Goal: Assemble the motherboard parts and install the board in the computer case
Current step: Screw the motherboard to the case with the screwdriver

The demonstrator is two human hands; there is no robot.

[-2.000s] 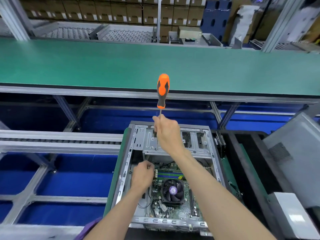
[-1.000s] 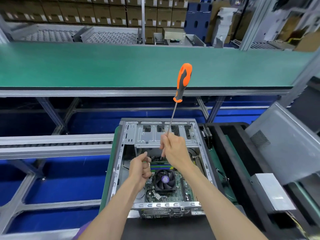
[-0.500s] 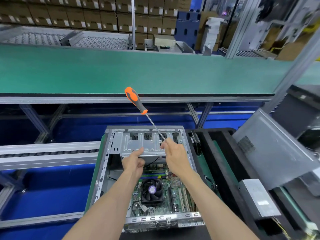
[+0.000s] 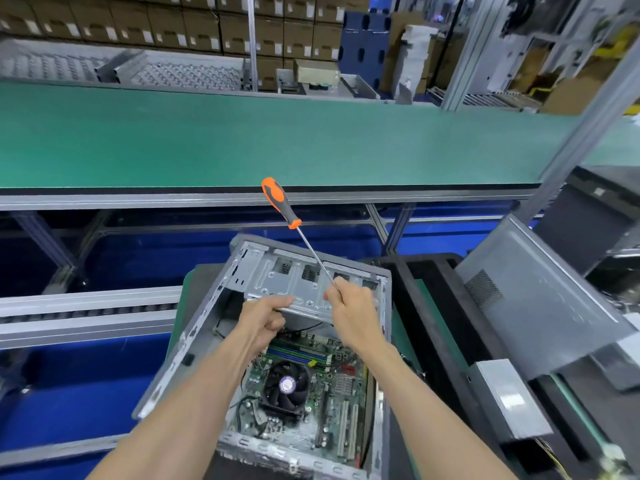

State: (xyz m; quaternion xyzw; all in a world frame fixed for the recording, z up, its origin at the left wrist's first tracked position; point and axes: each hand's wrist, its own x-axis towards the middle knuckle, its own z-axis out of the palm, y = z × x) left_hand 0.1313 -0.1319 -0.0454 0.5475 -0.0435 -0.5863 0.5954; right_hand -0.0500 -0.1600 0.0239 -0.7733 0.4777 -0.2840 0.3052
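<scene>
The right hand pinches the screwdriver by its shaft, handle pointing up and left; the left hand grips the case bracket.

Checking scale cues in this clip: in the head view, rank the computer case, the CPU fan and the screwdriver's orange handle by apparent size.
1. computer case, largest by far.
2. CPU fan.
3. Orange screwdriver handle: longer but slimmer than the fan, and farther from the camera, so this order is unsure.

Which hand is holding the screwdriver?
The right hand, pinching the screwdriver by its metal shaft. The left hand grips the drive cage edge instead.
</scene>
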